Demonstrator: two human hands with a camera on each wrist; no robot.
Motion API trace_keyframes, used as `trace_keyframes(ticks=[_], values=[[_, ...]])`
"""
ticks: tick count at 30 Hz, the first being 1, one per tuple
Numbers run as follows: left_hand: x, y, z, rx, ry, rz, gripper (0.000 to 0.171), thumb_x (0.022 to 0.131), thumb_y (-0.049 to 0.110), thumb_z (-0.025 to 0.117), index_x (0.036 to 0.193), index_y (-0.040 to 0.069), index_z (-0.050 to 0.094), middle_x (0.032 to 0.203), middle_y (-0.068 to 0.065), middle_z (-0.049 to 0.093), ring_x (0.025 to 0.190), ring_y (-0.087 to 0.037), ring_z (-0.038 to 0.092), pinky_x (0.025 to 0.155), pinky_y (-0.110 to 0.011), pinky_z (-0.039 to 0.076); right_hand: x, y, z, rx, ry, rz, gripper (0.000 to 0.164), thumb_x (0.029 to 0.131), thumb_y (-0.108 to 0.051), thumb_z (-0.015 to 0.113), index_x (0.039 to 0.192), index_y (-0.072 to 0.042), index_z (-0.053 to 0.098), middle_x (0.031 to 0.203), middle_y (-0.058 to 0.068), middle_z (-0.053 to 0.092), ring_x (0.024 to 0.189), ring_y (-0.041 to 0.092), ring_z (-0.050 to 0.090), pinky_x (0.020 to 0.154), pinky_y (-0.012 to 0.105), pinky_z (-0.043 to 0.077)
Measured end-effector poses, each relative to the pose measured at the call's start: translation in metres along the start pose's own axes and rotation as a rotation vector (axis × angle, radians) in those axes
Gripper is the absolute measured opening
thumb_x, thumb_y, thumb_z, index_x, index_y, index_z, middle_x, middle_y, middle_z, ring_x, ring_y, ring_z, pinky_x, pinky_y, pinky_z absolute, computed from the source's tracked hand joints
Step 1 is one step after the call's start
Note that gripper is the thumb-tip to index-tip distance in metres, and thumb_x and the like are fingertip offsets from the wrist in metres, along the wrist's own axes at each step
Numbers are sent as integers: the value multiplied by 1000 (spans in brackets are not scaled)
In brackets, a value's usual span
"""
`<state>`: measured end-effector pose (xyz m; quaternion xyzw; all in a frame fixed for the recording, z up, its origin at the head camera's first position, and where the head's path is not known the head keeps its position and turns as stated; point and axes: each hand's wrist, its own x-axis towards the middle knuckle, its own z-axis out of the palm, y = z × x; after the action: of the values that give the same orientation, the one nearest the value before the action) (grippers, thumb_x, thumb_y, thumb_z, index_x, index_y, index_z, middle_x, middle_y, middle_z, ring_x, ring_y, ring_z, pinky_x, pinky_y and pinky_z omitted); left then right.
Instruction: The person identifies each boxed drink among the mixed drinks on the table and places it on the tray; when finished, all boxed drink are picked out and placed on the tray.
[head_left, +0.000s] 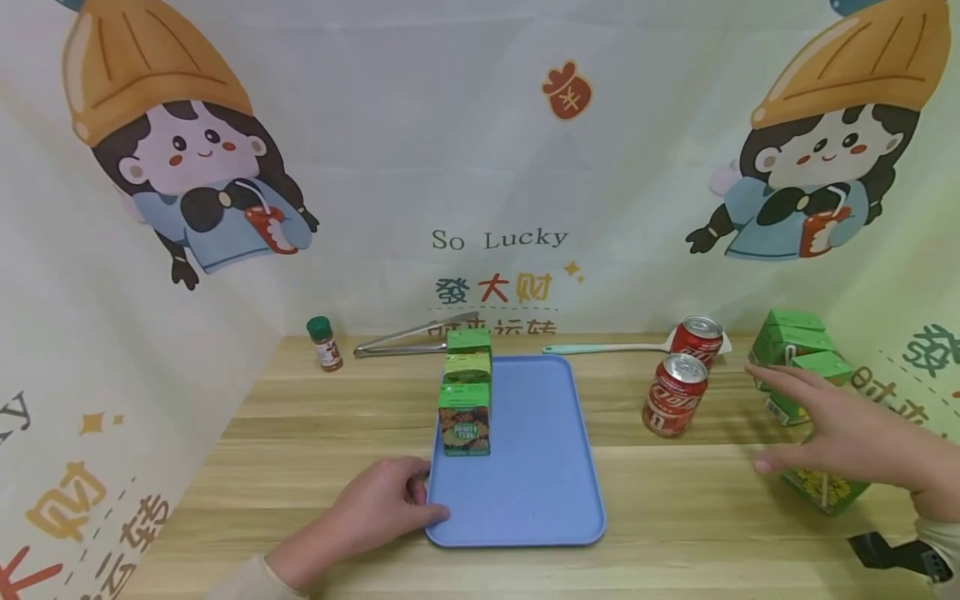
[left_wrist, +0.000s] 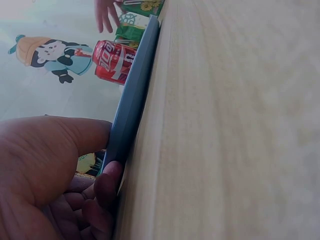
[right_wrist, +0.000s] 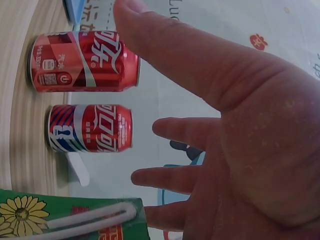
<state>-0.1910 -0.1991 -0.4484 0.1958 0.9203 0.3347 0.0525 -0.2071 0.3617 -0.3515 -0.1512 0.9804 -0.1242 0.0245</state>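
Left hand (head_left: 384, 505) pinched blue tray (head_left: 536, 454); right hand (head_left: 851, 433) splayed apart near green carton (head_left: 838, 492), red cans (head_left: 675, 398) left of hand.

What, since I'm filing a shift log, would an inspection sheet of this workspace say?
Surface: wood-grain table, bearing the items below.
Job's things: blue tray with a row of green cartons along its left side; right-hand green cartons, some partly hidden.
Clutter: two red cans; toward the back, green-capped jar, metal tongs, spatula.
Hands: left hand pinches the tray's near left edge; right hand has fingers extended by the right-hand green cartons, contact unclear.
Cables: nothing seen.
Surroundings: printed backdrop.
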Motion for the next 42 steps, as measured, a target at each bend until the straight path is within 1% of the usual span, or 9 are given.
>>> trace_keyframes(ticks=[8,13,16,21,27,33,38,40,42], values=[[1,-1,-1,5,-4,-3,33,90,32,94,99,12,70,76,10,61,63,-6,53,59,-27,44,0,12,0,47,-53,19,124,77,-46,102,164,11,34,159,50,37,136,75,43,96,81,49],[1,-1,-2,4,-7,-4,33,91,33,94,98,12,69,76,10,61,63,-6,53,58,-27,44,2,22,1,86,-109,64,126,76,-42,103,163,15,32,157,53,36,137,76,40,99,82,46],[0,0,-2,3,-9,-11,33,90,33,94,98,12,69,76,10,61,64,-6,53,58,-27,43,3,28,1,96,-137,75,126,77,-43,102,163,16,31,157,53,35,138,77,38,100,83,44],[0,-1,-2,4,-9,-17,34,90,33,94,99,11,70,77,9,61,64,-6,53,58,-27,43,3,35,1,81,-166,77,122,81,-44,100,162,16,31,155,54,38,136,76,42,96,80,49],[1,-1,-1,1,-7,-24,35,90,34,95,100,11,70,77,9,61,65,-7,53,59,-27,43,3,42,0,136,-217,123,119,84,-43,98,163,15,31,156,53,36,137,77,40,95,80,50],[1,-1,0,3,-4,-30,37,89,35,95,102,10,71,78,9,61,64,-7,53,58,-27,44,3,48,-4,127,-250,158,115,83,-40,99,159,17,34,141,51,52,121,68,59,88,71,58],[1,-2,1,7,3,-27,39,88,34,96,105,8,72,78,9,62,64,-7,54,58,-27,44,0,52,-5,82,-240,138,106,83,-36,99,153,20,42,146,54,45,128,74,51,91,73,56],[1,-2,1,2,1,-29,39,89,34,96,105,8,72,78,9,62,64,-7,54,58,-27,44,-1,54,-6,80,-245,132,104,84,-36,99,152,20,44,148,54,44,129,75,49,91,71,57],[1,-2,1,-5,-3,-29,39,89,34,96,106,8,72,78,8,62,65,-8,54,58,-27,44,-2,56,-6,102,-263,134,103,85,-36,98,152,21,44,146,53,46,126,72,53,87,63,60]])
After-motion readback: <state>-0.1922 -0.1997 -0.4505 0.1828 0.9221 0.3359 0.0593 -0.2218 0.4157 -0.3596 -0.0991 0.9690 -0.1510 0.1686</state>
